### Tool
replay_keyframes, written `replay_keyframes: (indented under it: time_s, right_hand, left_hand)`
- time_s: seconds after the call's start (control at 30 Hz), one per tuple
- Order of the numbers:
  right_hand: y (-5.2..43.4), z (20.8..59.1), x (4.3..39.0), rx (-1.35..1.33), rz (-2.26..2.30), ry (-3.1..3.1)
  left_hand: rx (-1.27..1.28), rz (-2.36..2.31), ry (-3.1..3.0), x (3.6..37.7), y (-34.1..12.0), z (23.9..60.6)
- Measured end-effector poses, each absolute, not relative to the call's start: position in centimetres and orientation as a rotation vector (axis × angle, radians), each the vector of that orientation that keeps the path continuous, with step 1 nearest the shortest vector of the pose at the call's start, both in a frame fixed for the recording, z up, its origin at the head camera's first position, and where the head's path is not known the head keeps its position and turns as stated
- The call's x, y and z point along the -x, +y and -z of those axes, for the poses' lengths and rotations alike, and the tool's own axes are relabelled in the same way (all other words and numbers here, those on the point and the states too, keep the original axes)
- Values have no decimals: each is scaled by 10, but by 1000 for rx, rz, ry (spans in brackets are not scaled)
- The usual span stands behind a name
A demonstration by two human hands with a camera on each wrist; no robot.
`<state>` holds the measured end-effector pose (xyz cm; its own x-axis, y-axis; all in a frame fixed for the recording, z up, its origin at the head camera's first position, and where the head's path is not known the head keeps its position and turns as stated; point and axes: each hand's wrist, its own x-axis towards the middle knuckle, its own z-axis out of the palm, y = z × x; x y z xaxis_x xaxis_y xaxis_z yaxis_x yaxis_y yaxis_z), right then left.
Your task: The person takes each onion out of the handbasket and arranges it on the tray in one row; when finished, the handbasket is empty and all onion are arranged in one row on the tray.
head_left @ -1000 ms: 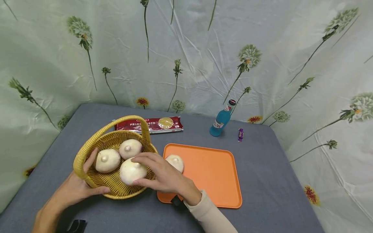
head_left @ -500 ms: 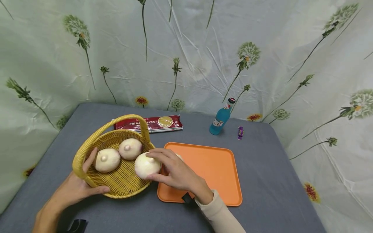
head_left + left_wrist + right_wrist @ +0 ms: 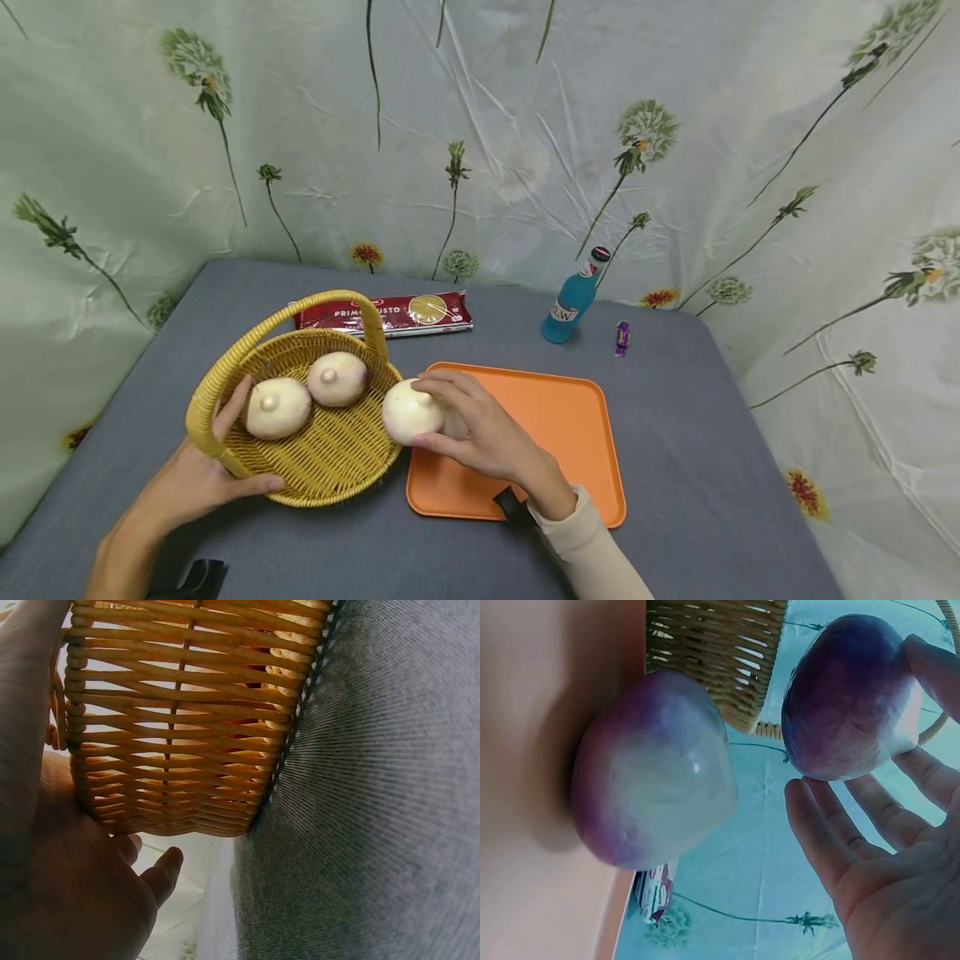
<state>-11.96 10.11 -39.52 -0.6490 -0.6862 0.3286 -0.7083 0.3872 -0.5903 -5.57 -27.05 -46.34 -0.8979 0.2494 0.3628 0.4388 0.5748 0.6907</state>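
A yellow wicker basket [image 3: 330, 454] with a hoop handle stands on the grey table and holds two pale round turnips [image 3: 277, 407] [image 3: 337, 377]. My left hand [image 3: 198, 479] grips its near rim; the left wrist view shows the basket wall [image 3: 180, 727] against that left hand [image 3: 75, 885]. My right hand [image 3: 480, 429] holds a third turnip [image 3: 408, 411] just past the basket's right rim, above the left edge of the orange tray [image 3: 555, 433]. In the right wrist view the held turnip [image 3: 847, 697] sits in my fingers [image 3: 877, 847], and another turnip [image 3: 652, 769] lies on the tray [image 3: 532, 825].
A red pasta packet [image 3: 384, 314] lies behind the basket. A blue bottle [image 3: 570, 300] and a small purple sweet [image 3: 622, 337] stand at the back right. A floral cloth hangs behind and beside the table. The tray's right half is bare.
My right hand has lifted one turnip out of the basket and carried it right, over the rim to the tray's edge. The left hand stays on the basket.
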Motion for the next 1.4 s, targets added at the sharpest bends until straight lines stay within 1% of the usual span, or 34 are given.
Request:
replay_keyframes:
  time_s: [0.6, 1.4]
  right_hand:
    - [128, 396, 123, -1199, -1112, -2617]
    - [174, 402, 127, -945, -1042, -2704]
  left_hand:
    - [503, 1214, -2629, 52, -271, 461]
    - [573, 1184, -2572, 54, -269, 461]
